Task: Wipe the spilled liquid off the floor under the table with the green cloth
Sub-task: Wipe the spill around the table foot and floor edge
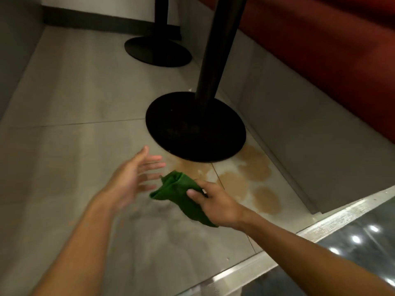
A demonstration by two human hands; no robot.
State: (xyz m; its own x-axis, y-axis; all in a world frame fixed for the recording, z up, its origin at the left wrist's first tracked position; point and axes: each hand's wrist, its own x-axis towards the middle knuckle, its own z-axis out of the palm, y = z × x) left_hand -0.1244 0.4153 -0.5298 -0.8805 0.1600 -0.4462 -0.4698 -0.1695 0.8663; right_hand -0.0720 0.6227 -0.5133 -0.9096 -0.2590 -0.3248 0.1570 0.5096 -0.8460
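A folded green cloth (180, 192) hangs just above the grey tiled floor, gripped by my right hand (213, 201) with the thumb on top. My left hand (132, 178) hovers beside the cloth's left end, blurred, fingers spread and straight, not holding anything. Brown spilled liquid (250, 176) lies in several puddles on the floor to the right of the cloth, running along the front edge of a black round table base (188, 133). The cloth is apart from the puddles.
The black table post (215, 50) rises from the base. A second black base (158, 51) stands farther back. A red bench (320, 50) with a grey kick panel (299, 133) lines the right side. A metal strip (277, 248) borders glossy dark flooring at lower right.
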